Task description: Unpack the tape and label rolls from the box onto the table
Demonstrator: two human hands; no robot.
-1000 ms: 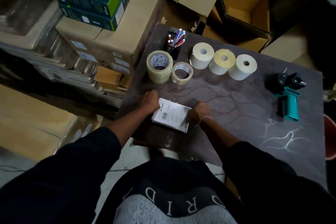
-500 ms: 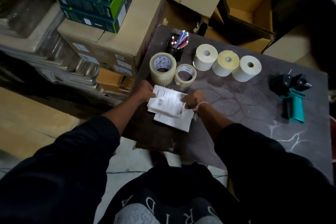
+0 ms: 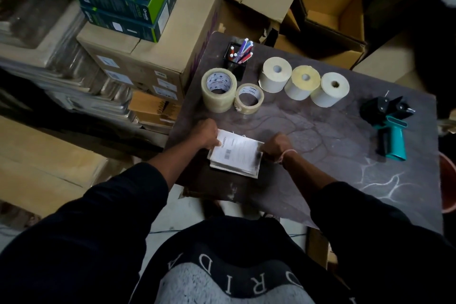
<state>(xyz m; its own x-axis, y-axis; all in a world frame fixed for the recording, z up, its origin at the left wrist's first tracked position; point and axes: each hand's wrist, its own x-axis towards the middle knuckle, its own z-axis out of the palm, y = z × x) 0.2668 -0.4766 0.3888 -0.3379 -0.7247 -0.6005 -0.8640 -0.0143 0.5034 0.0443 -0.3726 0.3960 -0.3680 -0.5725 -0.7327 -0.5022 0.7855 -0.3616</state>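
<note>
Two tape rolls stand at the far left of the bench (image 3: pixel 320 145): the big clear tape roll (image 3: pixel 218 90) and, touching it on its right, the smaller tape roll (image 3: pixel 248 98). Just right of them three label rolls sit in a row, touching one another: the left label roll (image 3: pixel 275 74), the middle label roll (image 3: pixel 302 82) and the right label roll (image 3: pixel 329 89). All five stand on end, cores up.

Nearer me, a stack of printed labels (image 3: pixel 235 155) lies on the bench. My left hand (image 3: pixel 206 134) holds its left edge, thumb on the top sheet, the other fingers curled around the side. My right hand (image 3: pixel 275 144) grips the right edge, fingers curled under it.

A black pen holder (image 3: pixel 237 61) with pens stands behind the tape rolls. A teal tape dispenser (image 3: pixel 389 126) lies well apart on the right. An open cardboard box (image 3: pixel 340 14) sits beyond the bench, and stacked green boxes (image 3: pixel 128 0) rest on a carton to the left.
</note>
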